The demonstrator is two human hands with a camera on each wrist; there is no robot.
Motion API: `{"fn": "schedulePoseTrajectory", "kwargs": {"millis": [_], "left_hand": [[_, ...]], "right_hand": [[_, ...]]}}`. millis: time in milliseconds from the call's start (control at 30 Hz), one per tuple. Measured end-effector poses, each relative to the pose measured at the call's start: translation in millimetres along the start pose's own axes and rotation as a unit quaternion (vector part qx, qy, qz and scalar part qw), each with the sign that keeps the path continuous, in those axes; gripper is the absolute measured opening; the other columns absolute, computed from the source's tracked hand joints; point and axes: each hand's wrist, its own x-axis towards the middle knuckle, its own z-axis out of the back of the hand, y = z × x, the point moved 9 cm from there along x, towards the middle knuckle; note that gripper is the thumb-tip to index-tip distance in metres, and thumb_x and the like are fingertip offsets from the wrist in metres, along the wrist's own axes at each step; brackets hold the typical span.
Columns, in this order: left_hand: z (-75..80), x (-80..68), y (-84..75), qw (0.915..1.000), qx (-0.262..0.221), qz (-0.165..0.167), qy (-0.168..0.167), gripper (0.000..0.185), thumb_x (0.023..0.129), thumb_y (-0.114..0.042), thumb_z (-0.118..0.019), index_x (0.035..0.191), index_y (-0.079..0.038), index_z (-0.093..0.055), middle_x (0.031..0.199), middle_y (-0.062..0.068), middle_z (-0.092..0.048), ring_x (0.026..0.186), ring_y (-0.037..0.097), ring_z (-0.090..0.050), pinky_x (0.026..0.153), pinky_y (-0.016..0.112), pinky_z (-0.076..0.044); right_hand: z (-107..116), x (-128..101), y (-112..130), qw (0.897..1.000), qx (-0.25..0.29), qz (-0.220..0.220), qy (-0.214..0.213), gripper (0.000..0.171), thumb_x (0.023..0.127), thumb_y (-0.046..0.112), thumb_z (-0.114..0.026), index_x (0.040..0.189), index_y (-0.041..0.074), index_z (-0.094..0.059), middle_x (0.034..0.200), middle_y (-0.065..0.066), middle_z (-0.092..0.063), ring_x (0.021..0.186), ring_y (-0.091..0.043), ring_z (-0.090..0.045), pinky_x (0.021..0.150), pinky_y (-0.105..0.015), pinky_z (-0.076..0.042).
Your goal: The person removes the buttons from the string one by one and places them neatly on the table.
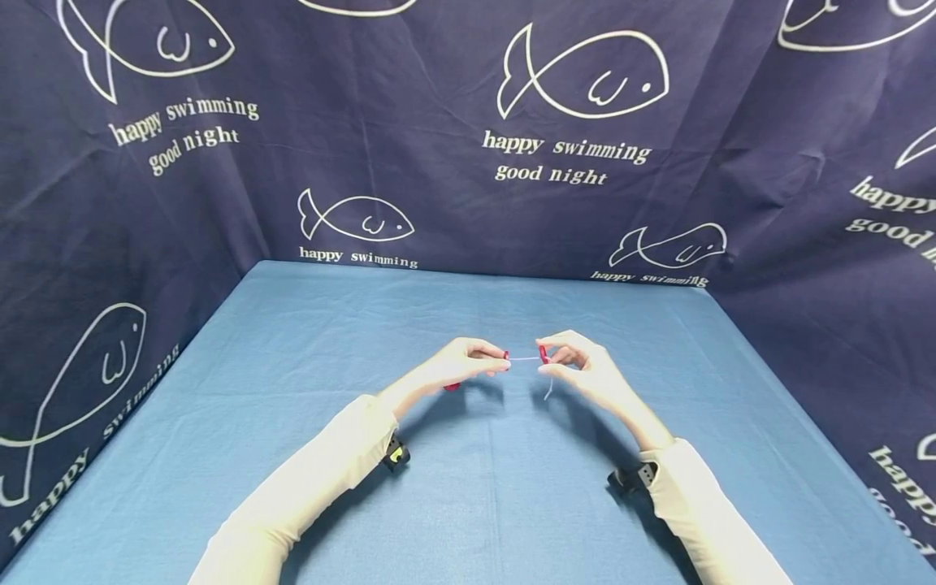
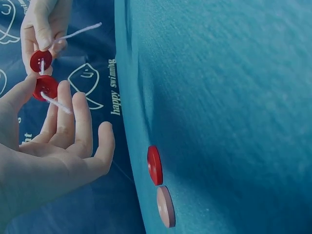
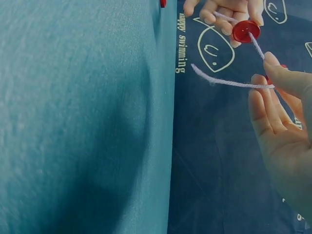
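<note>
Running between two round red plastic buttons, a thin white yarn strand (image 2: 54, 103) links both hands above the blue cloth-covered desk (image 1: 468, 504). The left hand (image 1: 468, 364) pinches one red button (image 2: 46, 87) between thumb and forefinger, its other fingers spread loosely. The right hand (image 1: 578, 366) pinches the second red button (image 2: 41, 60) at its fingertips, a loose yarn tail hanging below that grip. Beneath the left hand, on the desk, lie another red button (image 2: 154, 165) and a pale pink button (image 2: 165, 206), touching each other. Dark blue fabric printed with white fish (image 1: 585, 73) hangs behind.
</note>
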Motion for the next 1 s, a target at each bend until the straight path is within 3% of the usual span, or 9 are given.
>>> {"fn": "schedulePoseTrajectory", "kwargs": {"millis": [133, 433, 567, 667, 867, 1000], "left_hand": [[2.5, -0.7, 3.1, 0.9999, 0.001, 0.010, -0.004, 0.036, 0.082, -0.033, -0.071, 0.113, -0.015, -0.067, 0.099, 0.001, -0.072, 0.098, 0.023, -0.065, 0.080, 0.034, -0.048], [3.9, -1.5, 0.8, 0.9999, -0.014, -0.007, 0.000, 0.039, 0.083, -0.028, -0.071, 0.115, -0.006, -0.065, 0.104, 0.012, -0.071, 0.099, 0.028, -0.066, 0.088, 0.040, -0.050], [4.6, -0.1, -1.2, 0.9997, -0.018, -0.018, 0.000, 0.036, 0.083, -0.026, -0.072, 0.112, -0.006, -0.066, 0.104, 0.016, -0.070, 0.096, 0.029, -0.066, 0.087, 0.041, -0.051], [6.1, 0.0, -1.7, 0.9996, -0.020, -0.018, -0.005, 0.035, 0.082, -0.026, -0.072, 0.111, -0.008, -0.067, 0.099, 0.011, -0.071, 0.096, 0.029, -0.066, 0.087, 0.040, -0.051], [8.4, -1.9, -0.8, 0.9995, -0.025, -0.017, -0.012, 0.037, 0.082, -0.025, -0.073, 0.113, -0.007, -0.066, 0.097, 0.005, -0.072, 0.098, 0.030, -0.066, 0.088, 0.041, -0.051], [8.6, -2.9, 0.8, 0.9992, -0.034, -0.020, -0.011, 0.039, 0.081, -0.025, -0.073, 0.114, -0.006, -0.065, 0.100, 0.006, -0.072, 0.099, 0.031, -0.065, 0.089, 0.042, -0.050]], "right_hand": [[1.6, 1.0, -1.3, 1.000, 0.006, 0.007, -0.003, 0.038, 0.078, -0.001, -0.072, 0.115, -0.003, -0.061, 0.091, -0.017, -0.067, 0.075, -0.015, -0.065, 0.070, -0.020, -0.046], [4.2, 2.1, -0.2, 1.000, 0.009, 0.010, -0.005, 0.039, 0.078, -0.003, -0.071, 0.115, -0.004, -0.060, 0.090, -0.018, -0.068, 0.076, -0.014, -0.066, 0.069, -0.019, -0.046], [6.6, 1.8, 0.4, 1.000, 0.006, 0.009, -0.010, 0.039, 0.078, -0.003, -0.071, 0.115, -0.004, -0.060, 0.088, -0.001, -0.069, 0.077, -0.015, -0.066, 0.070, -0.018, -0.047], [8.2, 1.5, 0.8, 1.000, 0.003, 0.007, -0.015, 0.039, 0.078, -0.002, -0.071, 0.115, -0.003, -0.060, 0.088, 0.009, -0.067, 0.078, -0.015, -0.066, 0.069, -0.017, -0.047], [7.9, 1.0, 0.3, 1.000, -0.002, -0.004, -0.012, 0.039, 0.079, -0.001, -0.071, 0.116, -0.003, -0.060, 0.093, -0.019, -0.068, 0.078, -0.014, -0.066, 0.069, -0.016, -0.047], [7.1, 0.4, -1.5, 1.000, -0.008, -0.010, -0.010, 0.039, 0.079, 0.001, -0.071, 0.116, -0.003, -0.060, 0.094, -0.023, -0.068, 0.077, -0.012, -0.066, 0.069, -0.017, -0.048]]}}
